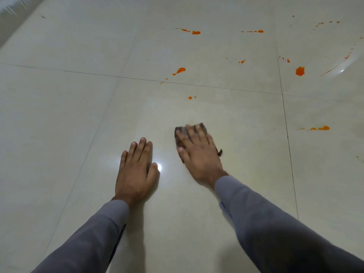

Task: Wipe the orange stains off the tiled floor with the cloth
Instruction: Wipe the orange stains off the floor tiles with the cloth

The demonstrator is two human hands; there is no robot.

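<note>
My right hand (199, 152) presses flat on a small dark brown cloth (178, 137) on the cream tiled floor (78, 115); the cloth shows only at the fingertips and beside the palm. My left hand (136, 170) lies flat on the floor, fingers together, holding nothing. Orange stains dot the tiles ahead: a small dot (190, 97) nearest the cloth, a blob (180, 70) beyond it, a large blob (300, 71) at the right, a streak (323, 128) to the right of the cloth, and far splashes (196, 32) (260, 31).
Dark grout lines (286, 125) cross the floor. A glossy bright reflection (340, 69) lies at the far right. A pale edge, perhaps a wall base or fabric (9, 8), runs along the top left corner. Both forearms wear grey sleeves.
</note>
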